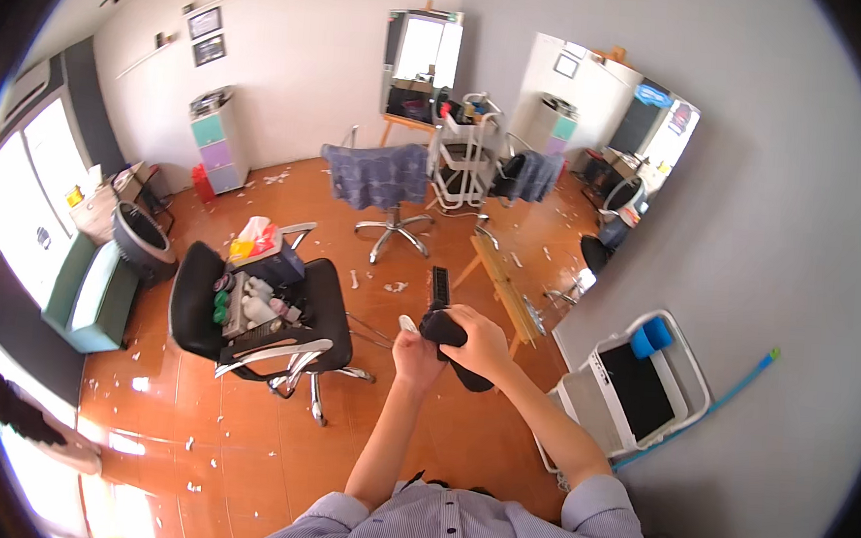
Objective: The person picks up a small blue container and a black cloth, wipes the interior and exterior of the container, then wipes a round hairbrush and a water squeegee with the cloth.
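Note:
In front of my chest I hold a dark brush-like tool, its bristled end pointing away from me. My left hand grips it from below. A small white piece, perhaps wipe or tissue, sticks up at the left thumb. From the right, my right hand closes around a rounded black piece pressed against the tool. Whether this piece is a cloth or part of the tool I cannot tell. A wide black end shows beneath the hands. My fingers hide the tool's middle.
To the left, a black office chair bears a crate of bottles and a box. A low wooden easel stands ahead beside a leaning mirror. On the right is a white trolley. White scraps litter the floor.

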The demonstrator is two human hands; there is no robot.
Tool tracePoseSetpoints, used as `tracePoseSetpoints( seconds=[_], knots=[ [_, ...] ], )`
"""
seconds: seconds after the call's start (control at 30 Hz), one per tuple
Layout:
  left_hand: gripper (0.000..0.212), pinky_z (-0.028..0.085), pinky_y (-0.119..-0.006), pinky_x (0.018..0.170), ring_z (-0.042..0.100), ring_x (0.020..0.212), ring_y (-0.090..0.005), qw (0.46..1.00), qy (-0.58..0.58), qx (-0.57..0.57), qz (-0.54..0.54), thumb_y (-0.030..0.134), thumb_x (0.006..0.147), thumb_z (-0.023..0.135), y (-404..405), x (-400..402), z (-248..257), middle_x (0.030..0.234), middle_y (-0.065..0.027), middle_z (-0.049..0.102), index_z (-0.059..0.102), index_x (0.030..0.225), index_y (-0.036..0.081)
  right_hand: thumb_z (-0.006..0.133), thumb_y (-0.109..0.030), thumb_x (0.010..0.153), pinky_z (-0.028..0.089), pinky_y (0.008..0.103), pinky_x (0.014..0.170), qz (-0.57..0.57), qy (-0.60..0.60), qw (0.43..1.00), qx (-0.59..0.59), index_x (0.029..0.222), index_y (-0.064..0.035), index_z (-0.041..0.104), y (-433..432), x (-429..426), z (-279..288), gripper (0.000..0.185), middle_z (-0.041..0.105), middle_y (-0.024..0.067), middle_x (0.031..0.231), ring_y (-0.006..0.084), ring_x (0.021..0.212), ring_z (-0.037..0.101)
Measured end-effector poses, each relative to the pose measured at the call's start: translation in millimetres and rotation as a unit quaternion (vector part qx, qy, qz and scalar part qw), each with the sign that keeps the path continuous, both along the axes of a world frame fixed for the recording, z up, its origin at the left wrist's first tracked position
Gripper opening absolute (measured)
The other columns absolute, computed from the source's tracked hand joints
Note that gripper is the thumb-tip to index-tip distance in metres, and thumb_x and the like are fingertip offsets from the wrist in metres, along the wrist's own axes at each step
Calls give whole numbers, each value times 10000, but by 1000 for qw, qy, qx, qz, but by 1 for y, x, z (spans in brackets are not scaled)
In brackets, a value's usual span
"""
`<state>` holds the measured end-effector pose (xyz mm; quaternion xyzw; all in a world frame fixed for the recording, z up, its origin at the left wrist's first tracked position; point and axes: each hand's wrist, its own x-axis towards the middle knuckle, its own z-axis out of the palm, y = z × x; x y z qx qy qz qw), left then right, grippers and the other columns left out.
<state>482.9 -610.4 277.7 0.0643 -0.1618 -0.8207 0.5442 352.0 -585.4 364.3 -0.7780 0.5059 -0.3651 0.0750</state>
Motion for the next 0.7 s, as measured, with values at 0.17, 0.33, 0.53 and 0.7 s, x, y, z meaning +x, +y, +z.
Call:
tracePoseSetpoints(
  seconds=[0.17,0.33,0.53,0.7],
  knots=[
    [671,255,-406,1041,389,1224,-278,992,-18,27,-121,502,850,279,-5,-59,29,1323,-144,429,371,1305,17,703,-150,617,485,372,758,-75,-52,996,-23,1026,-89,601,-5,-54,10,425,608,77,1040,296,942,585],
    [802,189,-402,1087,311,1293,-280,976,-35,17,-213,617,845,233,3,-127,46,1382,-147,365,265,1375,15,701,-157,617,478,373,776,-217,-58,974,-11,1048,-87,590,22,-105,10,450,608,89,1034,295,944,582],
    [750,238,-411,1079,337,1283,-275,936,74,53,-341,580,868,216,29,-234,18,1364,-152,391,331,1335,3,710,-164,601,466,380,807,-306,-69,949,17,1025,-86,591,114,-165,-1,447,610,89,1000,301,940,576],
    [360,478,-329,726,525,773,-170,892,-18,73,-446,218,926,407,100,-330,2,1233,-58,524,424,1231,28,713,-127,612,462,359,803,-389,-146,909,13,1046,-42,584,218,-218,-12,461,604,128,1011,304,931,589]
  ],
)
